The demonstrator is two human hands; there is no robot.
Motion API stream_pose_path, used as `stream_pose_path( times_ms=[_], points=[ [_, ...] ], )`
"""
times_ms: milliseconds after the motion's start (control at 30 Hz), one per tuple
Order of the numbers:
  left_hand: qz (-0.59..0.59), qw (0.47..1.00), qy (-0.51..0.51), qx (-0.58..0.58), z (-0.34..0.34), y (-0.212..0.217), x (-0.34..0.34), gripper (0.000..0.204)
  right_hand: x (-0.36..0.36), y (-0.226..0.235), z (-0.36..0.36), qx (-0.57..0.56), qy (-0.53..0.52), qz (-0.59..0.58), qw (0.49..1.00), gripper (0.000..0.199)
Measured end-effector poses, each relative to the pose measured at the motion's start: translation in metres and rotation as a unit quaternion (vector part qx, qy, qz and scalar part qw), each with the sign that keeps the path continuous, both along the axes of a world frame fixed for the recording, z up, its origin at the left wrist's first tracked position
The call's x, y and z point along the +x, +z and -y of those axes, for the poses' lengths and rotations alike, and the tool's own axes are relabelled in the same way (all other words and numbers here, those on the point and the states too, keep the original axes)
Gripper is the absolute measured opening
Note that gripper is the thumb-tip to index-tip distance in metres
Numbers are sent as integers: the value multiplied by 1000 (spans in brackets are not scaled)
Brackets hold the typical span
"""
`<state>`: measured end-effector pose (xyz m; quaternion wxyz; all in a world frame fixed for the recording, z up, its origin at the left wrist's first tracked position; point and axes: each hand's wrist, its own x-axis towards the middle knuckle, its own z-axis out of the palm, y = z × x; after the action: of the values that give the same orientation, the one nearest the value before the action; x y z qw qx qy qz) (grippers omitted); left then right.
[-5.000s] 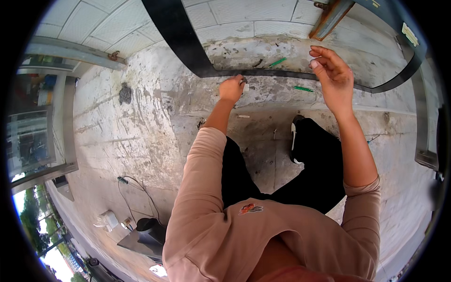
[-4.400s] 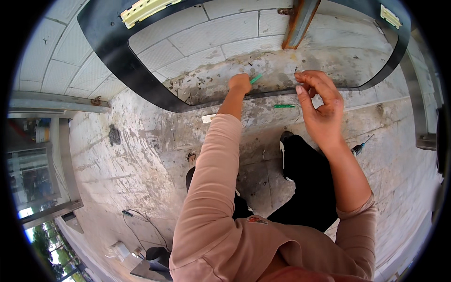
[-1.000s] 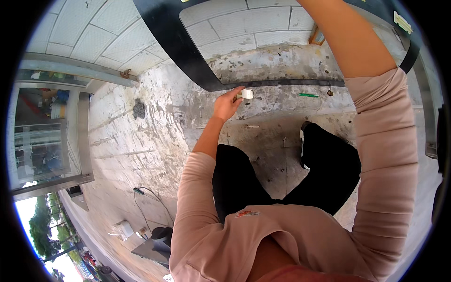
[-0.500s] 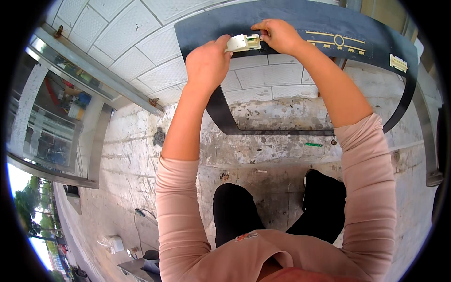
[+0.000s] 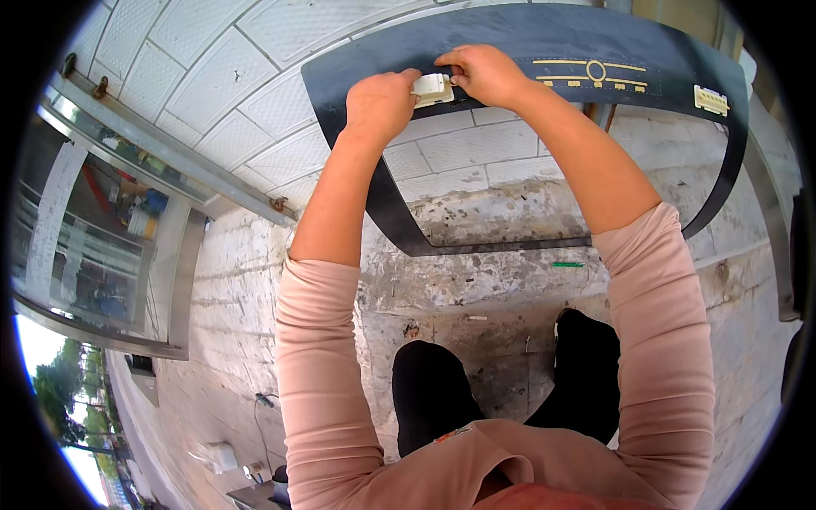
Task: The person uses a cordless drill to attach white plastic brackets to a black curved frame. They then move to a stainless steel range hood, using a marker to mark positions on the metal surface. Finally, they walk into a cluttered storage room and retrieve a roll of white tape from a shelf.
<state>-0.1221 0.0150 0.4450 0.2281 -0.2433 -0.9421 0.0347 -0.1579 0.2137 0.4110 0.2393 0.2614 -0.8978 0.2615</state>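
The small cream plastic clip [image 5: 431, 87] sits right between the two hands, pressed flat on the top band of the dark curved panel [image 5: 544, 51]. The left hand [image 5: 380, 104] pinches its left end and the right hand [image 5: 484, 75] pinches its right end. The clip's long side runs from one grip to the other. Both hands are equally close to it.

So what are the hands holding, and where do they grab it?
Both hands, left hand and right hand, pinch a small cream plastic piece by its two ends, against the dark curved panel.
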Motion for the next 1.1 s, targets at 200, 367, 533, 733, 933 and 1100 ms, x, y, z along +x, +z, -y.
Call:
stream_pose_path(
  times_ms=[200, 367, 533, 733, 933, 1100],
  points=[
    [-3, 1000, 6, 19, -2, -12, 4, 35, 0, -1, -1, -2, 4, -22, 1000, 32],
    [-31, 998, -3, 60, -1, -25, 6, 35, -4, -7, -1, 9, 10, -49, 999, 31],
    [-86, 991, -13, 99, 1, -44, 1, 37, 8, -4, -5, 39, 5, -108, 993, 31],
    [-142, 983, 13, 113, 6, -67, 0, 41, 99, 6, -48, -97, -38, -172, 980, 28],
    [-132, 985, 36, 107, -3, -80, -12, 45, 278, -105, -250, -271, -328, -173, 889, 26],
    [-154, 981, 62, 101, -7, -89, -17, 44, 570, -337, -462, -255, -706, -164, 641, 39]
  ],
)
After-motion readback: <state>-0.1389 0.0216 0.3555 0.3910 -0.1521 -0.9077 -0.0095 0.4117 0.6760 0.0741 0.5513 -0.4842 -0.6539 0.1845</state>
